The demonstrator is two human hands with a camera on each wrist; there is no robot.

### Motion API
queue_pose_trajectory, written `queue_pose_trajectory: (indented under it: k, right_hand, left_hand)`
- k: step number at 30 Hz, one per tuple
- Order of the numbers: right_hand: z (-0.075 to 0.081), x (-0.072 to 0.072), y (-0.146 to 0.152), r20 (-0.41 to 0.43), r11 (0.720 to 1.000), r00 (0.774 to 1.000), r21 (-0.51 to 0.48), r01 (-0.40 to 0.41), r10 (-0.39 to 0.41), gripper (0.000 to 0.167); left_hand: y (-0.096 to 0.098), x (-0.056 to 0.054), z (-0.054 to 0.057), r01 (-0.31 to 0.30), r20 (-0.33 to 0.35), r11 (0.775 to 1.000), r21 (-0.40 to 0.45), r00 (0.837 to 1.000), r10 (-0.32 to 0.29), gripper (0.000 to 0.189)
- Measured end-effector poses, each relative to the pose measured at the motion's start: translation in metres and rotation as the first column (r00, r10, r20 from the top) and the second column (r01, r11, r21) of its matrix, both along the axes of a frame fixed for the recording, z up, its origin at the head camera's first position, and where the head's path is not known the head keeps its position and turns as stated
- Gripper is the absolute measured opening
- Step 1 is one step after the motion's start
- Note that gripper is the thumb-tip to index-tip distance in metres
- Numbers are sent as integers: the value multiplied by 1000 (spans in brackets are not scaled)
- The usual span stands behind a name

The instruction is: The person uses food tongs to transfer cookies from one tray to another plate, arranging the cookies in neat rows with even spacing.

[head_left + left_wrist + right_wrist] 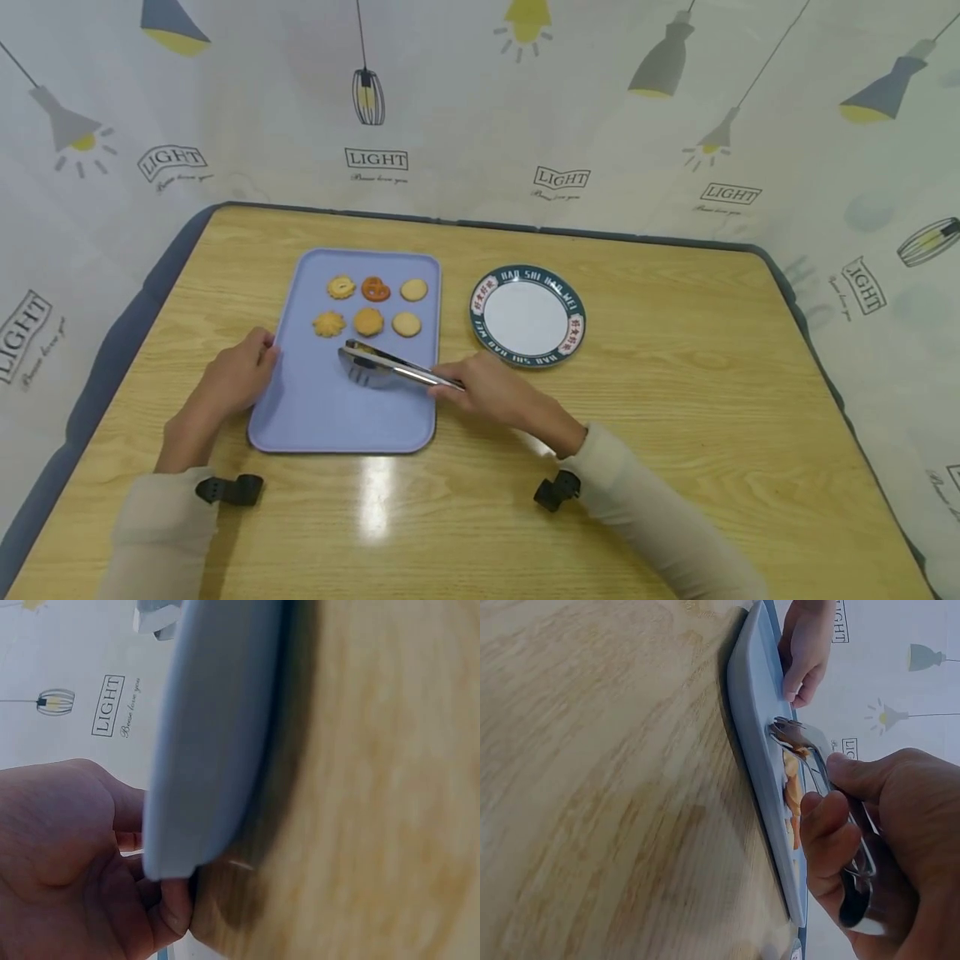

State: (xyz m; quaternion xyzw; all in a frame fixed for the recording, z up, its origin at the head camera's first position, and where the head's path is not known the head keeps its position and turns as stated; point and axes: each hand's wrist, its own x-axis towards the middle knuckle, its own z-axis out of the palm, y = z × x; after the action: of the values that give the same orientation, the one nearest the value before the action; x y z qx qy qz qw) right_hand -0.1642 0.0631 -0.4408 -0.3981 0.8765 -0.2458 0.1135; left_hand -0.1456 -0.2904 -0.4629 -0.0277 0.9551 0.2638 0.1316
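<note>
A purple-blue tray (pixel 337 417) lies on the table with several cookies in two rows. In the far row are a ring-shaped cookie (pixel 341 287), a pretzel-shaped cookie (pixel 376 289) and a round pale cookie (pixel 414 290). The near row has a flower-shaped cookie (pixel 328 324), a browner scalloped cookie (pixel 368 322) and another pale round cookie (pixel 407 324). My left hand (pixel 238 371) grips the tray's left rim, fingertips reaching below it in the left wrist view. Metal tongs (pixel 819 780) are held in my right hand (pixel 491 387); their slotted head is low over the tray, just nearer than the cookies.
Right of the tray stands a white plate (pixel 525 317) with a dark green lettered rim. The wooden table (pixel 675 400) meets a wall (pixel 465 108) printed with lamps along its back and sides.
</note>
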Motion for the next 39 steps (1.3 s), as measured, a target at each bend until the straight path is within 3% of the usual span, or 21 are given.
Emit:
queue_pose_trajectory:
  k: [7,15,27,34,39]
  right_hand:
    - [6,-2,1,-19,999,999,22,46,-45,35]
    - [16,-6,4,-78,996,993,22,90,-88,39]
    - [26,-12,29,-128,981,974,-80,176,-185,23]
    - [33,-12,67,-98,943,939,-91,320,-328,25]
    - [38,-10,102,-57,877,878,-115,467,-475,43]
  left_hand:
    - [0,-2,2,4,8,1000,-3,1000,-4,36]
    - [0,-4,4,5,7,1000,-7,1000,-5,35]
    - [0,-1,1,1,8,1000,2,1000,-1,35]
    - [-1,-1,3,12,3,1000,3,1000,-12,37]
    - [0,-1,3,11,8,1000,-5,1000,-11,39]
